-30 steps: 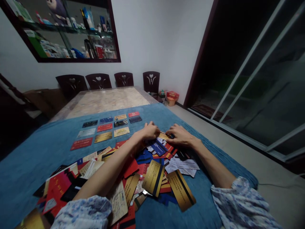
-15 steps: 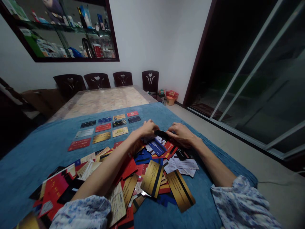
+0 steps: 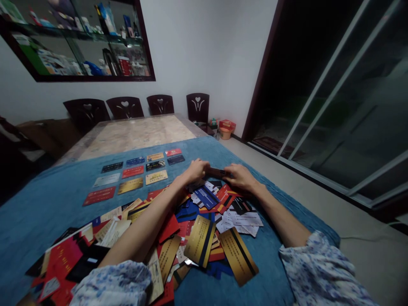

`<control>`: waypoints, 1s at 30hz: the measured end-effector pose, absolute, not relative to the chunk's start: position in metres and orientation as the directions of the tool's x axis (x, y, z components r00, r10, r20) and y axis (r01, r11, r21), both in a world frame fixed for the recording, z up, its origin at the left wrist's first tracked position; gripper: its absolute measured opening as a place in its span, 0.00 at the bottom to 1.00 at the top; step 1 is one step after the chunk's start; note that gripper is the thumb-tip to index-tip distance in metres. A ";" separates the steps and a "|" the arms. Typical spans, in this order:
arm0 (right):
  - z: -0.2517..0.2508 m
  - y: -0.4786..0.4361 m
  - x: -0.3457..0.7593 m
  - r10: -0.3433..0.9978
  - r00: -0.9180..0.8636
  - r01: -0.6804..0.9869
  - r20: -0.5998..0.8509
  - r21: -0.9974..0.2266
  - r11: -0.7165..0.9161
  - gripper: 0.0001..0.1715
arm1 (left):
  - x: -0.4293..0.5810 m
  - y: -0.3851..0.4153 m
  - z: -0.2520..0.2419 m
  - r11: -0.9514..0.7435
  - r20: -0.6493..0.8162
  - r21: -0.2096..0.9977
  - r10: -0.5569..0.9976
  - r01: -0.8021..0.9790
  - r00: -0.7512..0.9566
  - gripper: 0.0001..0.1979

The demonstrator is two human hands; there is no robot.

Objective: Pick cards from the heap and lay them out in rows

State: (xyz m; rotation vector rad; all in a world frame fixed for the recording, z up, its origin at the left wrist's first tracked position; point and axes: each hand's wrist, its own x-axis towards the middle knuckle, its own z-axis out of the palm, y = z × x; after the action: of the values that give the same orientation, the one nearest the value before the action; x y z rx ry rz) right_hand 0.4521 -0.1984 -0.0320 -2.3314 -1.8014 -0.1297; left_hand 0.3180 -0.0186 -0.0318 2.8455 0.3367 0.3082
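A dark card (image 3: 216,171) is stretched between my two hands at the far edge of a heap of cards, seen nearly edge-on. My left hand (image 3: 197,170) grips its left end with curled fingers. The other end is pinched by my right hand (image 3: 238,175). Just below lie a blue card (image 3: 206,197), a red card (image 3: 225,196) and a black striped card (image 3: 241,206). Nearer to me are two gold cards, one upright in the heap's middle (image 3: 200,241) and one slanted (image 3: 239,256) at its right. My left forearm covers part of the heap.
Left of my hands, several cards lie in rows, among them a gold card (image 3: 130,185) and a red card (image 3: 99,196). A blue cloth (image 3: 267,272) covers the table's near part; bare marbled tabletop (image 3: 140,128) shows beyond. Chairs (image 3: 197,107) stand behind, a sliding door (image 3: 318,106) right.
The dark card between my hands has tilted, so its face shows less and looks browner. Both hands keep hold of it. The view has shifted slightly, moving the scene leftward.
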 end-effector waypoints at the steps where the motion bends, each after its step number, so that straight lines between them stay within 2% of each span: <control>1: -0.032 -0.198 0.452 0.946 0.266 0.962 0.188 -0.107 -0.249 0.10 | 0.318 -0.018 -0.031 -0.938 0.176 0.284 0.256 0.199 0.951 0.17; 9: -0.041 -0.195 0.452 0.907 0.327 0.941 0.265 -0.181 -0.286 0.12 | 0.314 -0.019 -0.027 -0.920 0.182 0.353 0.248 0.172 0.951 0.18; 13: -0.047 -0.193 0.454 0.864 0.368 0.923 0.343 -0.250 -0.294 0.12 | 0.310 -0.020 -0.026 -0.927 0.180 0.325 0.254 0.187 0.950 0.19; 19: -0.054 -0.190 0.459 0.821 0.362 0.903 0.441 -0.386 -0.191 0.11 | 0.307 -0.022 -0.026 -0.934 0.175 0.290 0.266 0.208 0.948 0.21; 23: -0.057 -0.187 0.460 0.794 0.323 0.893 0.515 -0.443 -0.077 0.10 | 0.305 -0.023 -0.027 -0.942 0.169 0.279 0.239 0.186 0.956 0.16; 26: -0.055 -0.187 0.457 0.764 0.274 0.910 0.584 -0.414 -0.010 0.11 | 0.302 -0.025 -0.028 -0.945 0.162 0.270 0.233 0.185 0.959 0.11; 30: -0.047 -0.189 0.450 0.761 0.181 0.967 0.623 -0.253 -0.023 0.15 | 0.298 -0.029 -0.028 -0.933 0.198 0.306 0.259 0.191 0.945 0.12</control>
State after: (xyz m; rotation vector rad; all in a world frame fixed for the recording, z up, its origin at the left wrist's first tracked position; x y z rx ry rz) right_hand 0.4501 -0.1887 -0.0474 -1.8293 -1.6258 -0.4183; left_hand 0.2984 -0.0291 -0.0276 2.8149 0.3328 0.3415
